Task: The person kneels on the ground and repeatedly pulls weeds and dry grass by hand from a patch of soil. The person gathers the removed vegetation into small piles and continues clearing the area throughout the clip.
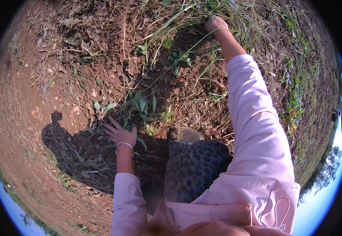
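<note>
My left hand [122, 134] is spread low over the soil, fingers apart, with a bracelet [125, 144] at the wrist. It is beside a leafy green plant [140, 103] and touches some of the low leaves and stems. Farther out, my right arm is stretched forward, and my right hand [216, 24] is closed around a clump of long green grass [185, 17]. The fingers are partly hidden by the blades. Between the hands, small broad-leaved seedlings [180, 59] grow from loose reddish-brown soil [200, 103].
My knee in spotted dark trousers [196, 168] is bent close to the ground. Dry leaves and stalks [73, 32] litter the soil at the upper left. A strip of green weeds [294, 94] runs along the right. My shadow [79, 156] falls over the ground at the lower left.
</note>
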A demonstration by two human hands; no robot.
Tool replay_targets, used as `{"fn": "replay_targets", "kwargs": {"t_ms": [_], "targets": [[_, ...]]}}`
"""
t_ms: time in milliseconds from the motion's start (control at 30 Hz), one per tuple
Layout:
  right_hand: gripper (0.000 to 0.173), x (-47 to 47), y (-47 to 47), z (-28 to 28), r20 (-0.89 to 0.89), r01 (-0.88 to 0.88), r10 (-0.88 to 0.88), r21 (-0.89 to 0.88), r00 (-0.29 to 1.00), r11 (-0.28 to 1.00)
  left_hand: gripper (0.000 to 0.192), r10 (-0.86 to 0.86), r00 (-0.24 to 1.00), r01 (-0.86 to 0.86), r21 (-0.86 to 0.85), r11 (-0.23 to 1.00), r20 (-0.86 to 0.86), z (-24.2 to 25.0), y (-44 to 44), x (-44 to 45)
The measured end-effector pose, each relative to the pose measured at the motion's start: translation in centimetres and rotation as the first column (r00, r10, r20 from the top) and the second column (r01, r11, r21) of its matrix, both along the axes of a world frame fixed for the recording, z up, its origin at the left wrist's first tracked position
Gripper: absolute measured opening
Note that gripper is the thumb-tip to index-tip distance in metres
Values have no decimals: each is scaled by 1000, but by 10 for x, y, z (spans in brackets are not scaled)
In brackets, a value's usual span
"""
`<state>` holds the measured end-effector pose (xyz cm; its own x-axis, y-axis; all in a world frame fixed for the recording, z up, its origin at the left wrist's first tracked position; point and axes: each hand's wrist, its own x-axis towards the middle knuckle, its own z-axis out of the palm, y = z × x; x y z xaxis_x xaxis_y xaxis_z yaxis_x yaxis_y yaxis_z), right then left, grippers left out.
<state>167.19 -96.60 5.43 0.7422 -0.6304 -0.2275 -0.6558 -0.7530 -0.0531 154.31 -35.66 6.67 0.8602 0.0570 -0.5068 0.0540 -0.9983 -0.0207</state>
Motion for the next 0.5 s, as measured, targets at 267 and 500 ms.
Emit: {"fn": "replay_targets", "kwargs": {"t_ms": [267, 500], "targets": [[41, -24, 145, 27, 249, -629, 582, 206, 774, 749, 131, -11, 1000, 11, -1, 1000, 13, -7, 4, -2], [44, 75, 156, -7, 266, -605, 615, -128, 743, 786, 129, -2, 1000, 2, -16, 1000, 5, -1, 1, 0]]}}
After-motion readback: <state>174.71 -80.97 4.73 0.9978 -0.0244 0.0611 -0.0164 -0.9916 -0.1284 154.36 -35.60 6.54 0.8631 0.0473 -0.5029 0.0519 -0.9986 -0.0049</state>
